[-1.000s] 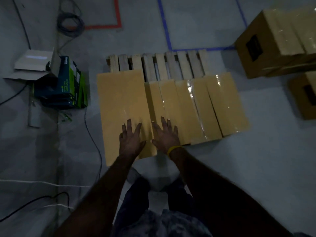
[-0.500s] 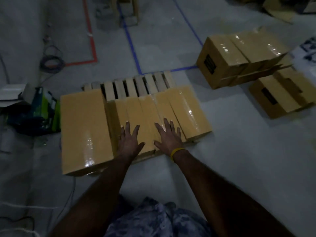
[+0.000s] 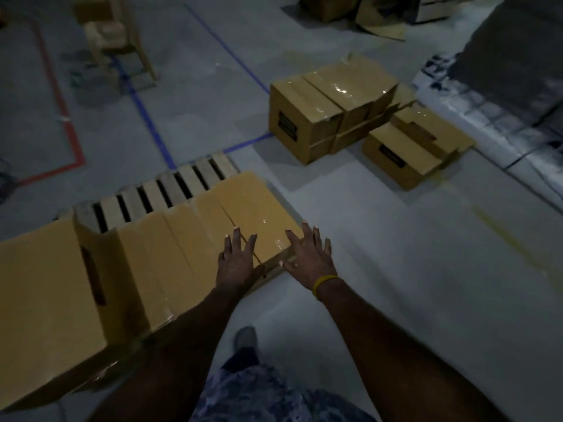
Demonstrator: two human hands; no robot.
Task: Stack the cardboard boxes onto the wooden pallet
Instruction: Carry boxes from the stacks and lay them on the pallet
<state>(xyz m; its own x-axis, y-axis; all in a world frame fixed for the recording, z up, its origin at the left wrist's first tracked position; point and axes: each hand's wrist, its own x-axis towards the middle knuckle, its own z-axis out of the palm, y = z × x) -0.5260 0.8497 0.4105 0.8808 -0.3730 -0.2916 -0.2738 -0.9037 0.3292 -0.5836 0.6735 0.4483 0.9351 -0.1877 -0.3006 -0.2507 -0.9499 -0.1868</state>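
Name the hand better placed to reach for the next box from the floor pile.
Probably the right hand: it hovers open at the pallet row's right end, on the side of the floor boxes. The left hand rests flat on the row.

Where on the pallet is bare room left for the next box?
Free: the far strip of pallet slats, behind the box row. Crowded: the near edge, where the left hand and right hand lie on the end box.

red floor tape (image 3: 58,99) | blue floor tape (image 3: 146,117) | wooden stool, prob. (image 3: 117,41) top-left
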